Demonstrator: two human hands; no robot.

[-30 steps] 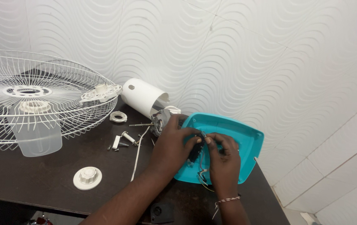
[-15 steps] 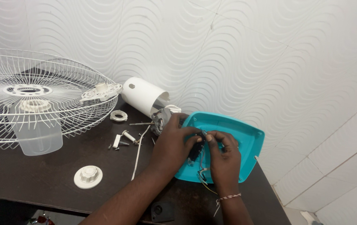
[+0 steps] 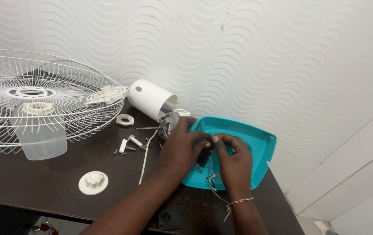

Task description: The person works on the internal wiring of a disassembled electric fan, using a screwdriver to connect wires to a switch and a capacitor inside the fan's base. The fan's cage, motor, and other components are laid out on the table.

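Note:
A turquoise plastic fan base cover [image 3: 256, 143] lies hollow side up at the table's right end. Over its near left part, my left hand [image 3: 182, 146] and my right hand [image 3: 234, 159] meet, both pinching a small black part [image 3: 204, 157] with thin wires hanging from it. A yellow wire trails toward my right wrist. Just behind my left hand lies the fan motor [image 3: 168, 124] with its white cylindrical housing [image 3: 151, 99].
A white wire fan guard [image 3: 34, 102] lies at the left with a clear plastic blade hub [image 3: 40, 137] under it. A white round cap [image 3: 93, 182], a white ring [image 3: 125, 119], several screws and small brackets [image 3: 127, 146] and a white cable [image 3: 146, 154] lie on the dark table [image 3: 43, 191].
Both hands have stayed over the turquoise cover, with only small finger shifts on the black part.

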